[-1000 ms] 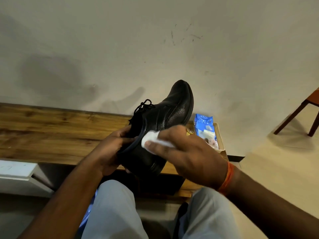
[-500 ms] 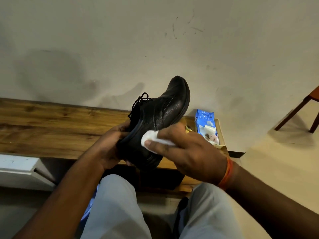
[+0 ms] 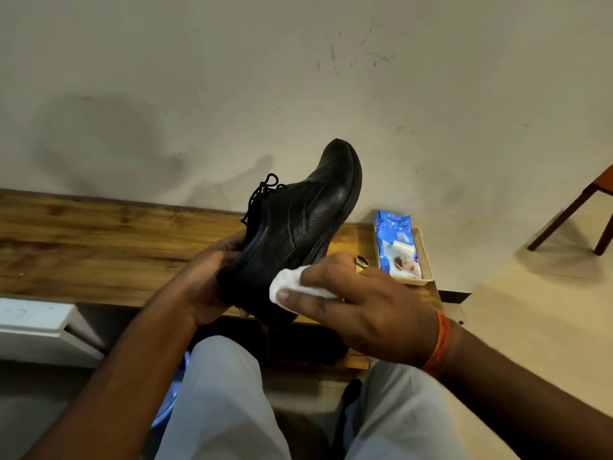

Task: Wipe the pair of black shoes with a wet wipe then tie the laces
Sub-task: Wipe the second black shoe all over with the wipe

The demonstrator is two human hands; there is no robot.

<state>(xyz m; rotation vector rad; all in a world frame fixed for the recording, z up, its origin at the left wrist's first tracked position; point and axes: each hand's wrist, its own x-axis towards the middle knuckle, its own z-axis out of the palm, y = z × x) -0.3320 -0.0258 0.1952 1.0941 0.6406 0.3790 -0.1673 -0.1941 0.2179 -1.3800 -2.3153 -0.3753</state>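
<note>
black leather lace-up shoe (image 3: 298, 224) tilts toe-up above the wooden counter (image 3: 99, 247), left hand (image 3: 212, 280) gripping its heel, right hand (image 3: 361, 307) pinching a white wet wipe (image 3: 292, 287) against its side.

Wooden bench (image 3: 99, 247) along wall; shallow tray (image 3: 426, 260) with blue wipes pack (image 3: 391, 234) at right end.

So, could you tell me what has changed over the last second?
The right hand slid the wet wipe along the black shoe towards the heel. The left hand still grips the heel, and the wipes pack stays in its tray.
</note>
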